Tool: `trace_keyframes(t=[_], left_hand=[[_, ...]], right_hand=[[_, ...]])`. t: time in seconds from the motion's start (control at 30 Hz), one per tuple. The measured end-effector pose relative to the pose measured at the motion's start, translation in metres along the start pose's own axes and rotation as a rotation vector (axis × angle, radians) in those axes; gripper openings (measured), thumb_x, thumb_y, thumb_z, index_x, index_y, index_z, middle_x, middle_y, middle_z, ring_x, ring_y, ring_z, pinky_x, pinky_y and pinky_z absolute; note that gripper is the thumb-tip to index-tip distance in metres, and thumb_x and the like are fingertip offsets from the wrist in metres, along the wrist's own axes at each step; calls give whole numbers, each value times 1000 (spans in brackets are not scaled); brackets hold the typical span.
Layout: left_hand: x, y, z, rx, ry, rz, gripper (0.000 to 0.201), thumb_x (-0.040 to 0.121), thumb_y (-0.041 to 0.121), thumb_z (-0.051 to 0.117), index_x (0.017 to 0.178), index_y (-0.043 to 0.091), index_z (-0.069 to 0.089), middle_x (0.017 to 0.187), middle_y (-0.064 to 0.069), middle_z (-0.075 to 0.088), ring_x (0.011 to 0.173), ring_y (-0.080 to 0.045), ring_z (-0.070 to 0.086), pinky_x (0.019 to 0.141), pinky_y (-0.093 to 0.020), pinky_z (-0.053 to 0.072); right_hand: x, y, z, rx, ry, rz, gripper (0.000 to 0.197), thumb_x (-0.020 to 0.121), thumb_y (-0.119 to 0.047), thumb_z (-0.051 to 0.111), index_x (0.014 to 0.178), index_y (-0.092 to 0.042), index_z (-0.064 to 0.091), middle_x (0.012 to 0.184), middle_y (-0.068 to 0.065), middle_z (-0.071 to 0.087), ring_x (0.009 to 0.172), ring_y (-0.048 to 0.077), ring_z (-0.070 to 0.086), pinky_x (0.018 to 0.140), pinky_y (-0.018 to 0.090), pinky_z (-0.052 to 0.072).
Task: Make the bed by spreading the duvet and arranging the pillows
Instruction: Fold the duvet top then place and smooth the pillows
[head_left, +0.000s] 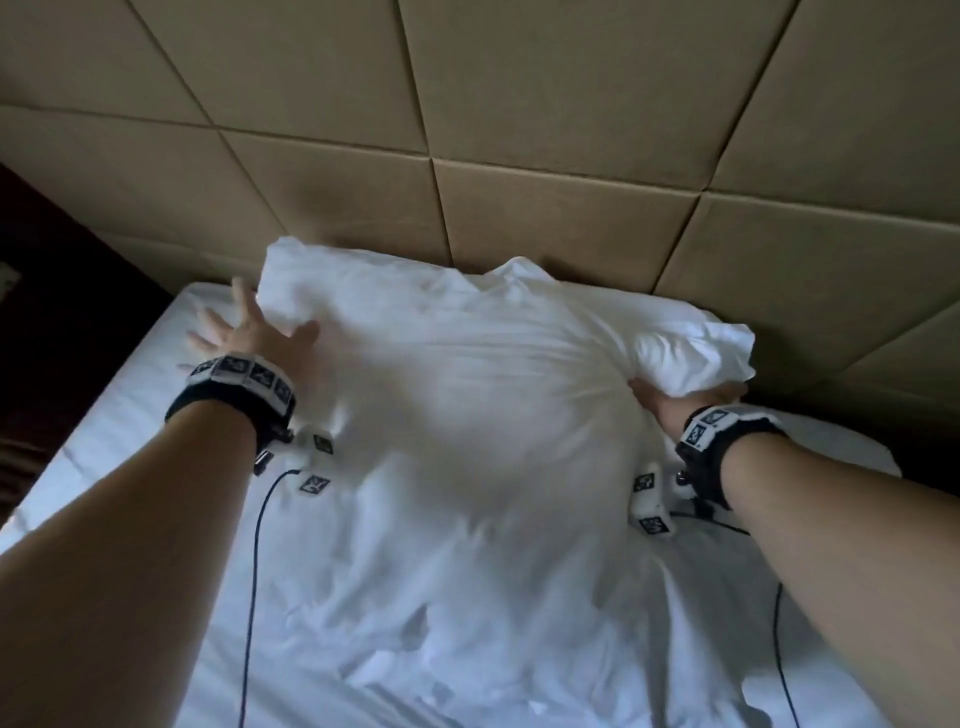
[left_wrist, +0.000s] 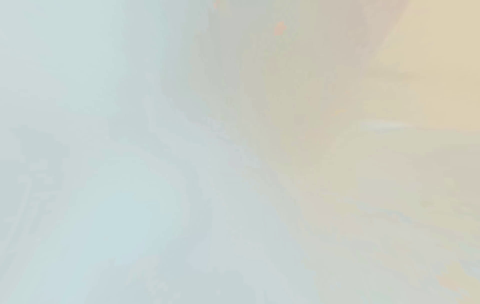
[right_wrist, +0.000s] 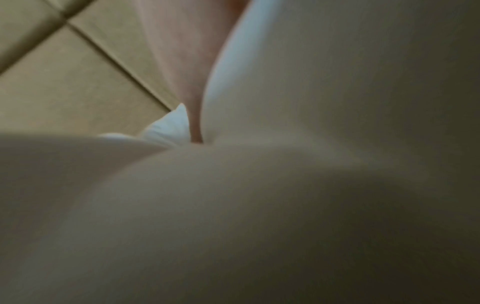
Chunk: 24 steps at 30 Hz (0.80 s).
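Observation:
A white pillow (head_left: 467, 364) lies across the head of the bed against the padded headboard (head_left: 519, 208). My left hand (head_left: 244, 332) is at its left end, fingers spread and straight, thumb resting on the cover. My right hand (head_left: 675, 405) grips the pillow's right end; its fingers are hidden under the bunched corner and creases radiate from the thumb. In the right wrist view a finger (right_wrist: 179, 61) presses into the pillow (right_wrist: 311, 102). The rumpled white duvet (head_left: 467, 597) lies below the pillow. The left wrist view is a pale blur.
The white sheet (head_left: 130, 415) shows bare along the bed's left side. Dark furniture (head_left: 52, 291) stands beyond that edge. More white bedding (head_left: 831, 441) shows behind my right wrist. Black cables (head_left: 254, 571) hang from both wrist bands over the duvet.

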<state>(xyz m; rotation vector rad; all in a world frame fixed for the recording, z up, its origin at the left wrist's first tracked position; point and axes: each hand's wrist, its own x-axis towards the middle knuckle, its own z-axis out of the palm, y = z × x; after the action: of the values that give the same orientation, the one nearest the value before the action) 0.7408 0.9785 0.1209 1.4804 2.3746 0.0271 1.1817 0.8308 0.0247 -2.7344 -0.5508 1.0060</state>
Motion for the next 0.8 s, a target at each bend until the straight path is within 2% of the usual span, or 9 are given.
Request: trace_keyframes(t=[0.1, 0.2, 0.3, 0.4, 0.53, 0.6, 0.67, 0.73, 0.8], left_hand=[[-81, 33, -21, 42, -26, 242, 84, 83, 89, 33, 156, 58, 6, 172, 1, -8, 157, -35, -5, 121, -67, 6], [-179, 50, 5, 195, -275, 425, 89, 69, 102, 21, 147, 69, -6, 167, 11, -26, 154, -35, -23, 116, -71, -7], [-208, 43, 45, 252, -369, 435, 95, 66, 101, 25, 143, 68, -20, 162, 15, -36, 148, -34, -37, 109, -77, -15], [-193, 30, 65, 232, -321, 455, 95, 69, 97, 29, 144, 67, -20, 161, 16, -36, 146, -32, -40, 109, -76, -20], [-178, -2, 66, -160, -114, 507, 76, 87, 73, 55, 153, 52, 25, 170, 11, 8, 157, -24, 0, 124, -56, 7], [-177, -30, 62, -395, 105, 331, 70, 88, 55, 69, 148, 28, 46, 162, -1, 32, 152, -26, 23, 124, -42, 22], [-184, -58, 57, -415, 262, 8, 74, 83, 60, 71, 144, 24, 49, 159, -2, 37, 148, -28, 31, 122, -45, 27], [-189, -91, 56, -447, 214, -398, 87, 73, 76, 68, 141, 26, 47, 153, -7, 41, 140, -37, 40, 110, -53, 38], [-198, -109, 51, -776, 5, -687, 109, 56, 87, 72, 139, 19, 51, 136, -12, 54, 119, -41, 57, 91, -49, 47]], right_hand=[[-49, -37, -24, -190, 47, -79, 125, 77, -66, 69, 152, -39, -28, 166, 8, -18, 153, 42, -2, 120, 64, 12], [-90, -68, -31, -362, 40, -520, 77, 100, -36, 38, 153, -49, -17, 167, -3, -20, 153, 33, -15, 119, 65, -2], [-119, -67, -18, -496, -66, -722, 68, 97, -61, 28, 152, -55, -12, 167, -8, -20, 154, 28, -17, 119, 63, -7], [-120, -51, -8, -614, -91, -706, 81, 85, -85, 19, 152, -55, -13, 167, -10, -20, 153, 26, -20, 118, 63, -9], [-102, -34, -22, -488, -56, -629, 96, 76, -91, 25, 155, -49, -11, 167, -7, -19, 154, 25, -19, 118, 62, -7], [-88, -18, -36, -323, -41, -459, 115, 66, -97, 34, 157, -43, -9, 168, -2, -14, 154, 33, -14, 118, 63, -2], [-78, 6, -51, -90, -28, -235, 136, 50, -100, 46, 158, -39, -8, 168, 4, -4, 154, 40, -1, 119, 65, 11], [-67, 35, -56, 213, -56, -59, 150, 45, -93, 67, 160, -29, -5, 167, 9, 11, 150, 41, 20, 118, 60, 24], [-62, 54, -54, 484, -127, 36, 154, 39, -80, 86, 159, -19, 11, 158, 11, 35, 139, 37, 42, 115, 55, 35]])
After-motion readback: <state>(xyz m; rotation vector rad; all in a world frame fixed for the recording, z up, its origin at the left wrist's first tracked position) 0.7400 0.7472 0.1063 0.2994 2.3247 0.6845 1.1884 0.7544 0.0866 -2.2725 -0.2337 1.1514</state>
